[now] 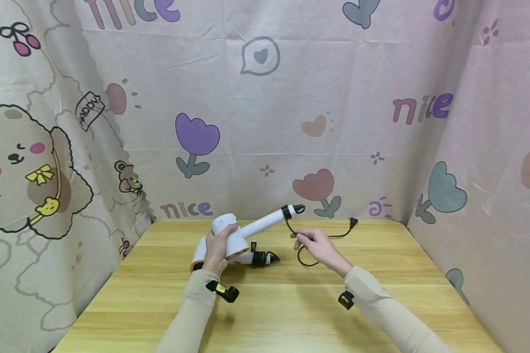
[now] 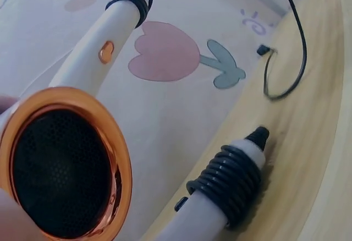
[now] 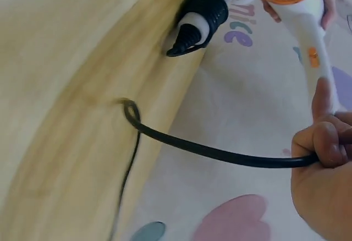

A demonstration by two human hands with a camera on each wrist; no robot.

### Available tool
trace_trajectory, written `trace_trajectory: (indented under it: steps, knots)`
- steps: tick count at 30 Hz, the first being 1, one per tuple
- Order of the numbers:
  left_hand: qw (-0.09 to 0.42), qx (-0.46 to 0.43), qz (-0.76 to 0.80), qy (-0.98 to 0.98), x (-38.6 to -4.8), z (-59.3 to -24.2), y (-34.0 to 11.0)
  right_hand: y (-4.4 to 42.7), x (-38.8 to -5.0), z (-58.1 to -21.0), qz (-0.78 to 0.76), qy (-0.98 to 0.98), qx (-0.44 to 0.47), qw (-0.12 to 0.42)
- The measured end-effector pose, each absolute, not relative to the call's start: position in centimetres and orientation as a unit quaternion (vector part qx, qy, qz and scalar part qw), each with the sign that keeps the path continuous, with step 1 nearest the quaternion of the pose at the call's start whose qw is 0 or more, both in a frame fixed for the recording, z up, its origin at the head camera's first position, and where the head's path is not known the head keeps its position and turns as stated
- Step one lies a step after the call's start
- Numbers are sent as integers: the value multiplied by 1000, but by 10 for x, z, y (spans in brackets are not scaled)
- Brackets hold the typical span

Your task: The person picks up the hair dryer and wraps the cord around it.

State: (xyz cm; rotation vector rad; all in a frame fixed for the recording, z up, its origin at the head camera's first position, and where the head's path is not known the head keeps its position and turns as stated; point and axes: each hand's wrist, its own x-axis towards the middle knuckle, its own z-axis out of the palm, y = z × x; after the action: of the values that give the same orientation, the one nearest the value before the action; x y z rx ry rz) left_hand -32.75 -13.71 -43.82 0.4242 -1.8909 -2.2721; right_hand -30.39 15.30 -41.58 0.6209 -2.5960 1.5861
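Note:
My left hand (image 1: 217,249) grips a white hair dryer (image 1: 262,224) by its head, holding it above the table with the handle slanting up to the right. In the left wrist view its copper-coloured rim (image 2: 124,158) surrounds a dark mesh. A few turns of black power cord (image 3: 220,154) are wound near the handle's end. My right hand (image 1: 321,247) pinches this cord to the right of the handle. From there the cord loops down to the table, ending in a plug (image 1: 353,222). A second white hair dryer (image 2: 192,219) lies behind, its cord (image 1: 259,259) coiled tightly round the handle.
The wooden table (image 1: 265,314) carries the second dryer and the loose cord. A patterned curtain (image 1: 265,108) hangs behind the table and along both sides. Each sleeve bears a small black wrist camera (image 1: 223,290).

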Motion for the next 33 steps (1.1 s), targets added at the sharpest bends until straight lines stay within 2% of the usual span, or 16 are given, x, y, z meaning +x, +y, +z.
trace_trajectory:
  steps: [4, 7, 12, 17, 20, 27, 33]
  knots:
    - [35, 130, -785, -605, -328, -439, -139, 166, -314, -419, 581, -791, 175, -71]
    - [-11, 108, -798, -593, -328, -438, -141, 177, -323, -418, 576, -794, 160, -109]
    - [-62, 79, -798, -595, -326, -437, -143, 191, -334, -417, 525, -830, 154, -111]
    - [-84, 71, -790, -604, -324, -439, -146, 196, -342, -414, 507, -837, 164, -123]
    - [-82, 66, -782, -614, -326, -440, -146, 199, -346, -410, 485, -853, 157, -108]
    - [-66, 37, -722, -688, -324, -443, -147, 203, -347, -398, 402, -901, 160, -30]
    - [-34, -1, -678, -734, -322, -443, -144, 188, -343, -394, 344, -923, 170, 16]
